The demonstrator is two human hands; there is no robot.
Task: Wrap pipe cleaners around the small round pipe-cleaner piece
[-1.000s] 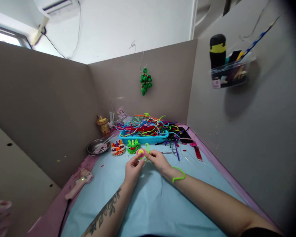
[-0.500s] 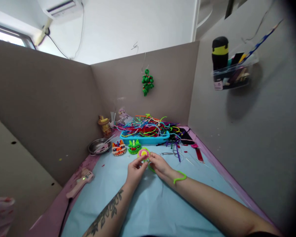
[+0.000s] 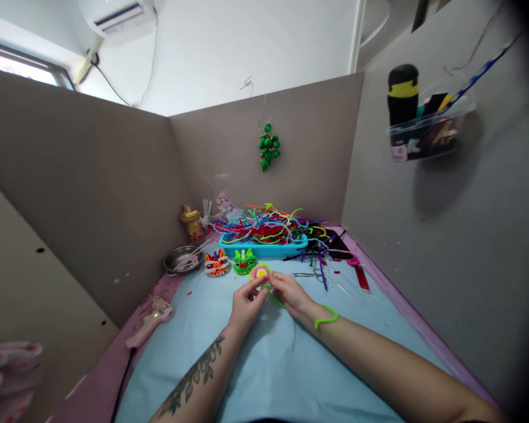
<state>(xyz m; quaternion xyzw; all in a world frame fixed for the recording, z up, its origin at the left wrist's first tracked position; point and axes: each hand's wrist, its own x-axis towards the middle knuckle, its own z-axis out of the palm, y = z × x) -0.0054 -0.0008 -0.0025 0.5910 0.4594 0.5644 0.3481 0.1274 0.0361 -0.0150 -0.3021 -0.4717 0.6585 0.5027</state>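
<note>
Landmark: blue tray [image 3: 264, 250], heaped with fuzzy coloured stems [image 3: 264, 228]. Round disc [image 3: 261, 272], pink and yellow with a green edge, is between both hands, in front of the tray. Left hand [image 3: 247, 302]: mostly closed, fingers bent, forefinger reaching over the disc and thumb below, in a pinch. Right hand [image 3: 293, 295]: fingers curled in, fingertips gathered at the disc's edge; I cannot tell exactly which of them grip it. A green stem [image 3: 277, 302] shows beneath the right hand and a green length [image 3: 328, 318] crosses the right wrist; whether they are one piece, I cannot make out. Green animal head [image 3: 245, 263] sits just in front of the tray; orange animal head [image 3: 216, 265] is near the tray's front left corner. Metal bowl [image 3: 169, 260]: left of the tray. Scissors [image 3: 307, 275]: in front of the tray's right end.
</note>
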